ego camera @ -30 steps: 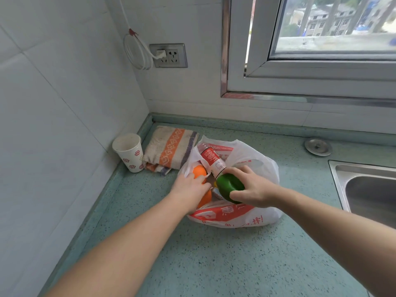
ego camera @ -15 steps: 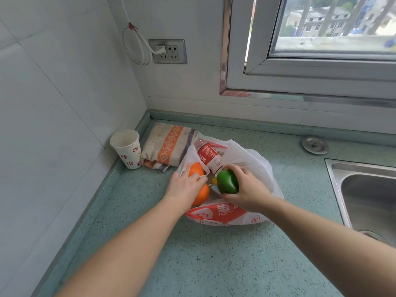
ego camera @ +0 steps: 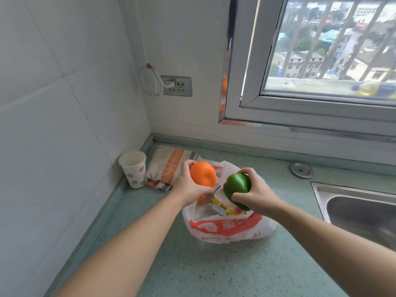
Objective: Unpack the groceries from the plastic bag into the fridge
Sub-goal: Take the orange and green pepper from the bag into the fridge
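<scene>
An orange (ego camera: 203,174) is held in the left grip (ego camera: 189,185) and a pepper (ego camera: 236,187) in the right grip (ego camera: 256,196), above the bag (ego camera: 225,229) on the surface (ego camera: 214,271).

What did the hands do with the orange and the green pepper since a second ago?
The left hand lifted the orange up out of the plastic bag; the right hand raised the green pepper too. Both grips held. The bag, paper cup and folded towel stayed put.
</scene>
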Demonstrator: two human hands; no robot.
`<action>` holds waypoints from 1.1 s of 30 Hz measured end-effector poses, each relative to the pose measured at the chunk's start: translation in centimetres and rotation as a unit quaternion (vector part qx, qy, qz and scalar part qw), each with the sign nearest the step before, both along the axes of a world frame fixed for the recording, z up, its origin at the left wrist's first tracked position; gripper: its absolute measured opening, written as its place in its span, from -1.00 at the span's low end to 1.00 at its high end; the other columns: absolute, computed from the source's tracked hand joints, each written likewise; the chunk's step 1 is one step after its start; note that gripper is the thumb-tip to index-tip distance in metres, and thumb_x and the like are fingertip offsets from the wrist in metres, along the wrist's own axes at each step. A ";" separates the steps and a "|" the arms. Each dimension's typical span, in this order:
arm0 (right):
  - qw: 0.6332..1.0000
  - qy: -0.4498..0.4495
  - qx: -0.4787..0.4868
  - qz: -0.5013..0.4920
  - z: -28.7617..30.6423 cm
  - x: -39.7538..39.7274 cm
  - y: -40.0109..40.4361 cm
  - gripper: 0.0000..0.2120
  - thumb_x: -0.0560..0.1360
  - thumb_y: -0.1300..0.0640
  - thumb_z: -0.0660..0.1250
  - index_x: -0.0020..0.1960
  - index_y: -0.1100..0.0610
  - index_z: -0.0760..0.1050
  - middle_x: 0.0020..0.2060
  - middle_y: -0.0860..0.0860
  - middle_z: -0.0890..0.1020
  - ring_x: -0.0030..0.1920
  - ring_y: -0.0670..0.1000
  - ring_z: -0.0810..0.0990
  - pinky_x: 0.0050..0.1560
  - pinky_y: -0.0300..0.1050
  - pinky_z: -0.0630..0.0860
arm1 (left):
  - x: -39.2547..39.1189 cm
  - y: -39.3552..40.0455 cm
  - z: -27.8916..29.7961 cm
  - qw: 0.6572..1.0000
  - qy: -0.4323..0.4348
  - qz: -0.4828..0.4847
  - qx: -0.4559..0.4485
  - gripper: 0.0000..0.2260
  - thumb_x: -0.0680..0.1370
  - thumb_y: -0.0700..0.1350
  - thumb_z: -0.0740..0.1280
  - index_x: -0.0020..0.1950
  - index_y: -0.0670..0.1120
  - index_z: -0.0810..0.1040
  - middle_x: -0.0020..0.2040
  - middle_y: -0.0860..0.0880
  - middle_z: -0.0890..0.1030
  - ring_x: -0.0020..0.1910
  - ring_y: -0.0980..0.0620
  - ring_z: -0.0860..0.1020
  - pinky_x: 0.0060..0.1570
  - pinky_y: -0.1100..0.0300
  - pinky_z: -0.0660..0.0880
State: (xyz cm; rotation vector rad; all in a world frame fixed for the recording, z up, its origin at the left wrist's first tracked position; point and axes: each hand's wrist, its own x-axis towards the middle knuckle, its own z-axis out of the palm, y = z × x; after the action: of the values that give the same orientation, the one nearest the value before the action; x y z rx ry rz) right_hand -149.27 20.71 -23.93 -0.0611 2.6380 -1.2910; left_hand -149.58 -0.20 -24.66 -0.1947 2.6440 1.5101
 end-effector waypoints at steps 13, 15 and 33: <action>0.993 0.092 -0.043 -0.052 9.6 5.9 4.9 -0.44 0.33 0.04 0.50 0.22 -0.10 0.29 0.01 -0.03 0.49 -0.04 -0.01 0.56 -0.10 -0.02 0.65 | 4.3 5.1 7.9 0.922 -0.045 0.073 0.377 -0.67 0.48 0.08 0.44 0.19 0.10 0.44 0.22 -0.17 0.44 0.06 -0.26 0.57 -0.23 -0.02 0.63; 0.990 0.114 -0.057 -0.054 10.9 8.2 6.2 -0.44 0.33 -0.05 0.52 0.21 -0.10 0.31 -0.01 -0.04 0.50 -0.04 -0.02 0.57 -0.11 -0.04 0.65 | 6.4 6.4 9.3 0.933 -0.027 0.075 0.351 -0.65 0.48 0.11 0.42 0.20 0.08 0.44 0.21 -0.14 0.43 0.07 -0.23 0.54 -0.24 -0.01 0.63; 0.941 0.218 -0.024 -0.257 17.1 27.3 26.8 -0.60 0.38 -0.13 0.43 0.18 -0.12 0.44 0.06 0.01 0.54 0.03 -0.01 0.54 0.05 -0.14 0.46 | 18.3 29.1 18.6 0.963 0.035 -0.149 0.223 -0.76 0.51 0.20 0.33 0.02 0.07 0.57 0.08 -0.17 0.54 -0.03 -0.26 0.61 -0.40 0.03 0.57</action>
State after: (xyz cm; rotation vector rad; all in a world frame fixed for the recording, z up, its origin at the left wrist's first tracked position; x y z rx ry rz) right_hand -121.93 47.55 -6.82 0.4090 3.1310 -1.6598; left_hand -131.26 28.90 -6.04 0.2804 2.1695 1.9623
